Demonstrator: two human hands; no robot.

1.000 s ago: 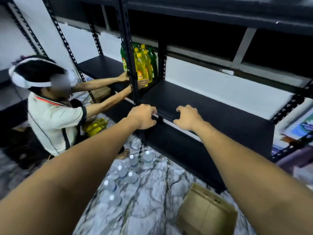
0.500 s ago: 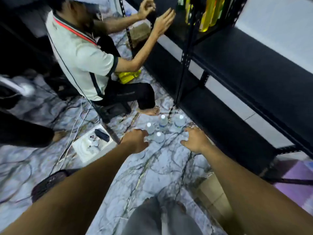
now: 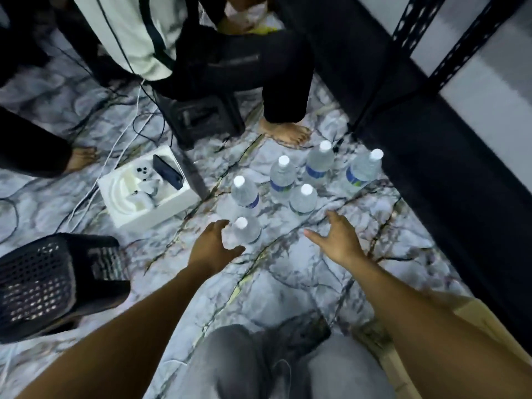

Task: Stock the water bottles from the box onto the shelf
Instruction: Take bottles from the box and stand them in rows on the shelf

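I'm at the pick-up step: six water bottles point(image 3: 283, 177) stand on the floor point(image 3: 288, 272) at 12 o'clock, the shelf point(image 3: 431, 168) at 2. My left hand point(image 3: 214, 246) cups wide around the nearest bottle point(image 3: 246, 233), ungripped; my right hand point(image 3: 339, 240) is spread, empty. Next, I judge, both must close and lift.

Cupped left hand point(image 3: 214, 246) beside nearest bottle point(image 3: 245, 232), right hand point(image 3: 338, 239) spread.
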